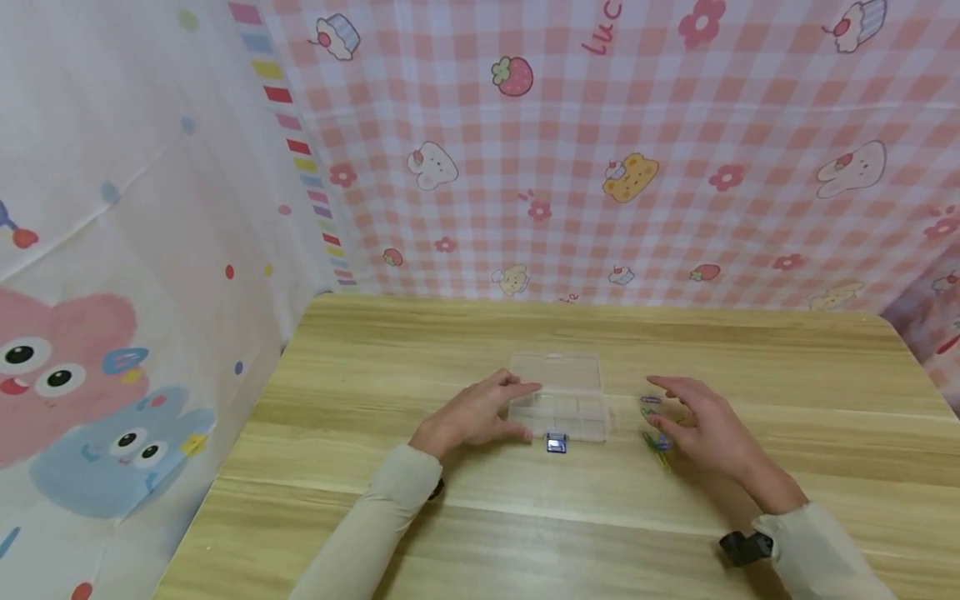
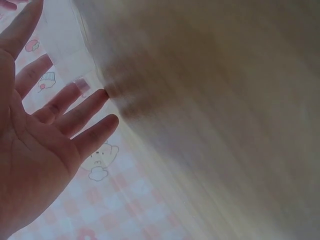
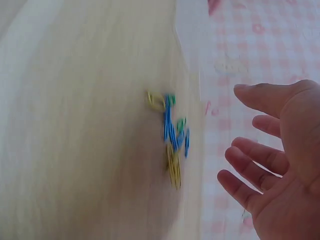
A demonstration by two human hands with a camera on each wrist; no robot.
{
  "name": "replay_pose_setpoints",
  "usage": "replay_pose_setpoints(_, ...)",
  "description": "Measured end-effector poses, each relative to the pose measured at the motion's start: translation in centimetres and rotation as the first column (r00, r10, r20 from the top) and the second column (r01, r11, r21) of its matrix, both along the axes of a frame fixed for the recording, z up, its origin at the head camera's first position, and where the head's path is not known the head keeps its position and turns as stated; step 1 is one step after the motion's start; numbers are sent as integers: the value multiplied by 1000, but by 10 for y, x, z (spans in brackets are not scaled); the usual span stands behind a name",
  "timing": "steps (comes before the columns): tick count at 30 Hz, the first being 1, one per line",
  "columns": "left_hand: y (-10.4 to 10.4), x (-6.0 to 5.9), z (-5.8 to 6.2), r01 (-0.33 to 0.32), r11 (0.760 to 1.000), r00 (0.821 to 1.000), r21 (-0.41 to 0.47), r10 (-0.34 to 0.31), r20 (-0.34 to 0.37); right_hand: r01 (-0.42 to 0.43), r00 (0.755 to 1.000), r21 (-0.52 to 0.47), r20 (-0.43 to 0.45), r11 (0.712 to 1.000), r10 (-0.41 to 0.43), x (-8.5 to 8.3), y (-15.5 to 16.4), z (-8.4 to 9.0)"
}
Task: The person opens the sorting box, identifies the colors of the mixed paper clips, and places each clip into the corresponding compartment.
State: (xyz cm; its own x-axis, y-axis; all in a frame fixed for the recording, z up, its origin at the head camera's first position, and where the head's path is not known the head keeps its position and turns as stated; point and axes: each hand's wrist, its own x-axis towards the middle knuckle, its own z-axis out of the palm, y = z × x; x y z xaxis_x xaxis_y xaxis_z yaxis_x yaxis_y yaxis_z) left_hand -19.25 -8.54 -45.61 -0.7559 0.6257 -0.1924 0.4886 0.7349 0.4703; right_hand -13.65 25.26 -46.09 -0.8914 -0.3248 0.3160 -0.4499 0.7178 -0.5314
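Near right, paper clips (image 3: 172,137) lie loose beside the right hand (image 1: 707,429), whose relaxed fingers hold nothing; a fingertip pinch should suit thin wire. The left hand (image 1: 480,408), also empty, is by the left edge of the clear box (image 1: 566,407); light pressure would steady it. Its lid (image 1: 558,372) lies open beyond.

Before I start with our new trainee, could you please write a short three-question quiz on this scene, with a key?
1. True or false: the clear box stands open on the table.
2. Which is nearer the paper clips: A) the left hand, or B) the right hand?
3. Which colours of clip show in the right wrist view?

Key:
1. True.
2. B.
3. Yellow, blue and green.
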Motion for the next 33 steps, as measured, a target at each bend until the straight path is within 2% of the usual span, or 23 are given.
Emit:
replay_pose_setpoints(8,0,-1,-1,-1,1000,1000,-4,1,8,93,994,-35,65,995,-90,-7,19,-4)
replay_pose_setpoints(15,0,0,1,-2,1000,1000,20,2,21,157,958,-33,247,987,-144,-18,29,-11)
replay_pose_setpoints(18,0,-1,1,-4,1000,1000,27,3,28,156,948,-42,288,987,-138,-23,31,-13)
replay_pose_setpoints(25,0,-3,1,6,1000,999,25,-7,31,105,934,-124,354,987,-55,-34,31,-24)
replay_pose_setpoints(33,0,-2,0,16,999,999,45,-17,29,112,910,-122,412,986,-52,-40,30,-25)
